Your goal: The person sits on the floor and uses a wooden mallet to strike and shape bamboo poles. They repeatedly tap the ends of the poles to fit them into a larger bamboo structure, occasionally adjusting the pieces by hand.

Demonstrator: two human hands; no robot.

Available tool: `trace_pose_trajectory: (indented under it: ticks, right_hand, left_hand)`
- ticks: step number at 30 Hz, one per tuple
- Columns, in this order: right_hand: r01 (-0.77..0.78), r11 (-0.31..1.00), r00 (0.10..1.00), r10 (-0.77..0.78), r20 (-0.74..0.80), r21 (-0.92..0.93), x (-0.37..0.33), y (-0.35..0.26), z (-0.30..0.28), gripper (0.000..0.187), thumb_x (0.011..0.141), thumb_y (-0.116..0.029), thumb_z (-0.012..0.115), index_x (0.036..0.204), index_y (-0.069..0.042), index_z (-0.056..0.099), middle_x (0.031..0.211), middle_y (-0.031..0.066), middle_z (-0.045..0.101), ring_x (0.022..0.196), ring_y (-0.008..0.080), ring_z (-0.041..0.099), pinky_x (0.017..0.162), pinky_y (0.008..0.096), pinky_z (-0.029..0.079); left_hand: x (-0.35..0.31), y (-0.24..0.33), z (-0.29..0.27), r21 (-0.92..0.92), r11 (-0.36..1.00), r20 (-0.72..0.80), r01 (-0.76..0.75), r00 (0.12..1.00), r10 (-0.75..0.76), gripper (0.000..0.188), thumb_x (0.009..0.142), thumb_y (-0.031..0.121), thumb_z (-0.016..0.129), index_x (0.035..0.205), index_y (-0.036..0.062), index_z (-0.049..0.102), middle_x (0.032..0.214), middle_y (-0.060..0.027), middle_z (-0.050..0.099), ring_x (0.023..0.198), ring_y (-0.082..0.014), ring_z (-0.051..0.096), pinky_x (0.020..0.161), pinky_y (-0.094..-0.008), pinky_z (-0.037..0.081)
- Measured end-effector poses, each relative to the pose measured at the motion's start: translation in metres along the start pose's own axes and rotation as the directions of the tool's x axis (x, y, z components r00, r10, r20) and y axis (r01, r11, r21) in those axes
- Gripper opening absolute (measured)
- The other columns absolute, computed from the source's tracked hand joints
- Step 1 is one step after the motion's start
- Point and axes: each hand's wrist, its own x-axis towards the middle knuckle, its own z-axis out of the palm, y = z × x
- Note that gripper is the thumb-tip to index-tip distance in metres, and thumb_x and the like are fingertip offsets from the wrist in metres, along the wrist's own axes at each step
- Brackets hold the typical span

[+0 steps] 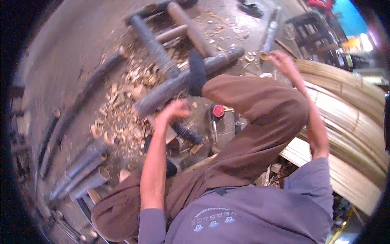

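Note:
My left hand (176,110) is curled, fingers closed, near the cut end of a thick dark bamboo pole (162,95). Blur hides what, if anything, lies in its fingers. Just below that hand a black ridged handle (187,133) slants down beside my leg; its other end is hidden. My right hand (281,62) reaches out past my right knee with fingers extended and apart. It is nearest the open end of a grey bamboo tube (270,36) and appears empty. The thick pole belongs to a frame of joined bamboo poles (152,42), and my dark-covered foot (197,73) rests against it.
Wood chips (134,89) litter the floor around the frame. A red and black round tool (218,111) lies between my legs. Long dark poles (87,93) and cut bamboo tubes (87,175) lie at left. A stack of pale split bamboo (341,110) fills the right side.

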Motion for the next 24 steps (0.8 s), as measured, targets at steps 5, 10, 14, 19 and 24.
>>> trace_pose_trajectory:
  ticks: [5, 10, 14, 19, 24]
  right_hand:
    - [0.002, 0.836, 0.985, 0.094, -0.147, 0.549, -0.143, -0.049, 0.086, 0.035, 0.095, -0.03, 0.057, 0.115, -0.002, 0.062, 0.108, 0.0156, 0.066, 0.099, 0.0287, 0.065, 0.086, 0.0397, 0.05]
    - [0.082, 0.715, 0.965, 0.117, -0.234, 0.694, -0.244, -0.081, 0.217, 0.025, 0.094, -0.022, 0.057, 0.108, -0.002, 0.064, 0.098, 0.0121, 0.069, 0.089, 0.0272, 0.067, 0.078, 0.0389, 0.052]
    - [-0.28, 0.64, 0.903, 0.428, -0.029, 0.715, -0.241, -0.09, 0.251, 0.022, 0.09, -0.017, 0.059, 0.104, -0.001, 0.064, 0.092, 0.0185, 0.064, 0.089, 0.0357, 0.063, 0.079, 0.0448, 0.05]
    - [-0.345, 0.778, 0.651, 0.601, -0.463, 0.525, -0.148, -0.026, 0.24, 0.044, 0.092, -0.028, 0.057, 0.127, -0.002, 0.049, 0.096, 0.0251, 0.058, 0.092, 0.0407, 0.057, 0.086, 0.0503, 0.045]
    - [-0.7, 0.584, 0.588, 0.798, -0.131, 0.412, -0.092, 0.044, 0.313, 0.066, 0.088, -0.036, 0.061, 0.137, 0.003, 0.04, 0.11, 0.0265, 0.064, 0.101, 0.0371, 0.063, 0.087, 0.047, 0.048]
  left_hand:
    - [-0.014, -0.045, 0.127, 0.76, 0.645, 0.146, -0.08, 0.988, -0.05, 0.044, 0.078, 0.027, 0.072, 0.116, 0.0096, 0.059, 0.119, -0.0151, 0.061, 0.109, -0.0333, 0.059, 0.091, -0.0419, 0.048]
    - [-0.028, -0.045, 0.159, 0.901, 0.358, 0.287, -0.246, 0.956, -0.065, 0.049, 0.086, 0.027, 0.069, 0.128, 0.0084, 0.05, 0.123, -0.0143, 0.057, 0.111, -0.0308, 0.056, 0.096, -0.0395, 0.044]
    - [-0.053, 0.007, 0.125, 0.714, 0.699, 0.081, 0.021, 0.99, -0.113, 0.049, 0.088, 0.028, 0.067, 0.129, 0.007, 0.049, 0.123, -0.0135, 0.056, 0.111, -0.029, 0.056, 0.097, -0.0388, 0.043]
    - [-0.085, 0.096, 0.079, 0.218, 0.934, -0.468, 0.285, 0.87, -0.156, 0.049, 0.091, 0.029, 0.065, 0.13, 0.0052, 0.047, 0.122, -0.0124, 0.056, 0.112, -0.0267, 0.055, 0.098, -0.0379, 0.042]
    - [-0.069, 0.132, 0.013, -0.085, 0.938, -0.804, 0.336, 0.533, -0.263, 0.053, 0.096, 0.035, 0.059, 0.132, -0.0013, 0.042, 0.121, -0.011, 0.053, 0.111, -0.0203, 0.051, 0.099, -0.0345, 0.039]
